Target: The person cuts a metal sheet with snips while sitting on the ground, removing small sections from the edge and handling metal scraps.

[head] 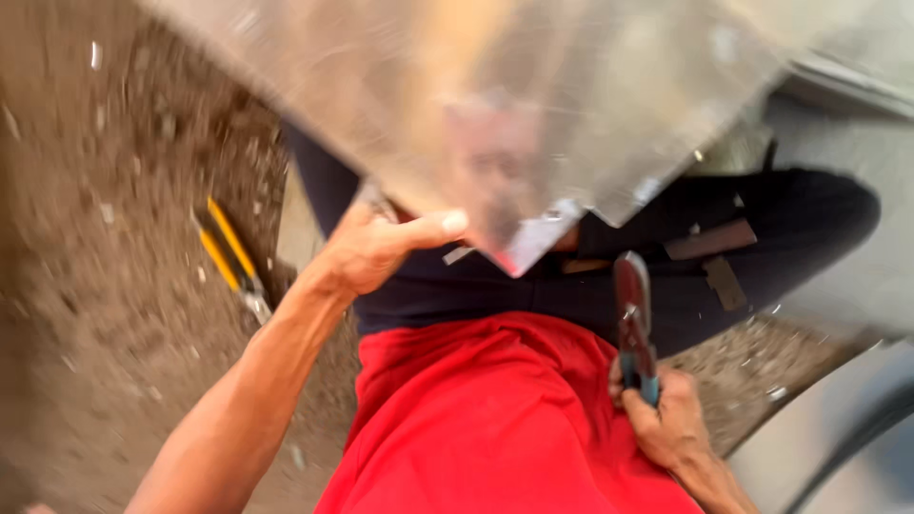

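Gripping: my left hand pinches shiny, flat metal sheet, edge notched.
Right hand: closed on dark-handled snips.
Floor: gritty; yellow-handled pliers.

The left arm is stretched forward and up, bare to the elbow — the left hand is closed as a grip, thumb laid flat and pointing right. The right hand is kept low beside the body — fingers curled shut, wrist bent.
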